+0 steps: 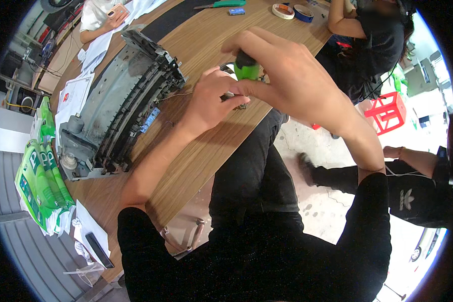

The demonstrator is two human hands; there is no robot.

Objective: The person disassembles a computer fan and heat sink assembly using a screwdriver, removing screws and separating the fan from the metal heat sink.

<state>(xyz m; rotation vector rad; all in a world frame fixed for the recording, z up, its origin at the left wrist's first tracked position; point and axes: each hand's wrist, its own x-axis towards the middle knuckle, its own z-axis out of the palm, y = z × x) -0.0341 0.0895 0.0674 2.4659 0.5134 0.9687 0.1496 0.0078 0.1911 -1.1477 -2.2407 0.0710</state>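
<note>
Green handle; gray frame left, tape beyond

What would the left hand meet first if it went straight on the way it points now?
The left hand would most likely meet the green-and-black handle held in the right hand; depth is unclear, so the right hand itself might come first.

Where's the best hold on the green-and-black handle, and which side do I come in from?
Probably the black upper end of the handle, from above and the right. It looks roughly upright, black end up, and the right hand arches over it that way. The left hand crowds the lower end, so the left side looks tighter.
</note>
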